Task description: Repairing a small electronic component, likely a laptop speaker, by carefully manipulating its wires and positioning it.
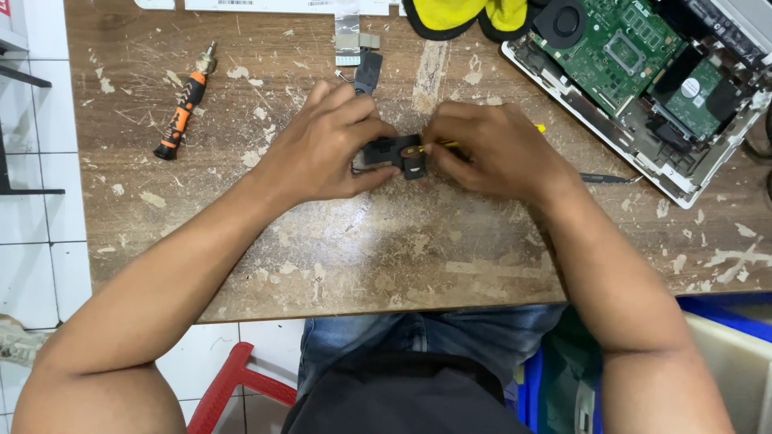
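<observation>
1. I see both hands meeting over the middle of the scarred wooden worktop (362, 257), and the thing they share is a small black plastic part (394, 153), boxy and flat, lying between them just above the surface.

2. My left hand (326, 145) comes in from the left, fingers closed around the left end of the black part, thumb on its near edge and the other fingers curled over its far edge.

3. My right hand (494, 149) comes in from the right, fingers pinched shut on a thin yellow-handled tool (452, 144), its tip pointing left and touching the right end of the part. A bit of yellow shows beyond the hand, on the right.

4. The relation that counts: the part's long axis runs left to right, and the tool lies nearly along the same line. The part sits left of the right fingers and right of the left palm. Both hands are equally near; the left carries it, the right only meets it through the tool.

5. Round about: a second black piece (368, 71) lies just beyond the left hand, an orange and black screwdriver (183, 108) lies well apart at the far left, and an opened laptop with its green board (635, 48) showing sits at the far right. A yellow cloth (462, 16) lies at the far edge.
</observation>
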